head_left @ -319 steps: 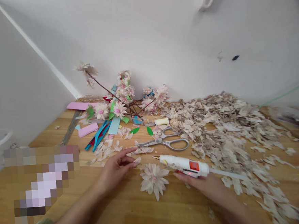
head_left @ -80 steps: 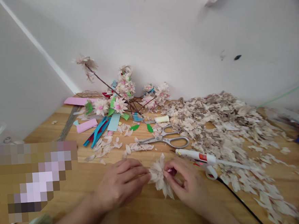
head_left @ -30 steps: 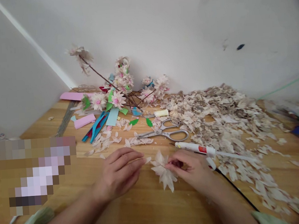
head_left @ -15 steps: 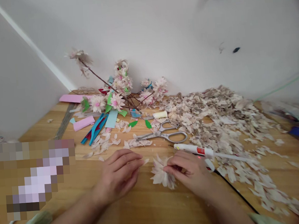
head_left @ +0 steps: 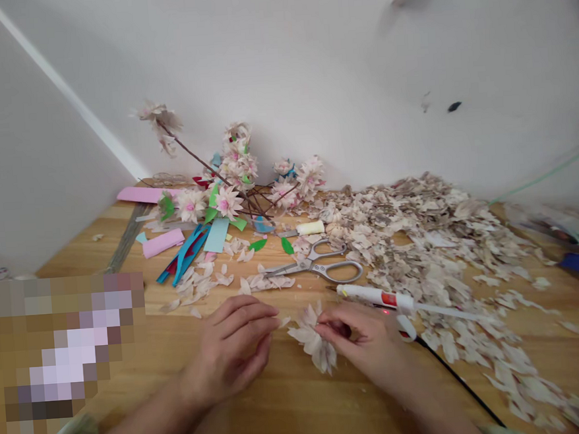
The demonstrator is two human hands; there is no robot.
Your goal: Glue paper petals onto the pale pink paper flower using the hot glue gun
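Left hand [head_left: 234,348] pinches a petal [head_left: 283,322], right hand [head_left: 366,338] grips the flower [head_left: 314,339]; the nearby glue gun [head_left: 374,296] could burn knuckles.

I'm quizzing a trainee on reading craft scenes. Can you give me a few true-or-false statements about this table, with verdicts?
1. The right hand holds the glue gun. False: it holds the paper flower, and the glue gun lies on the table.
2. The scissors lie beyond both hands. True.
3. The left hand pinches a small petal. True.
4. The loose petal pile sits left of the hands. False: it spreads on the right.
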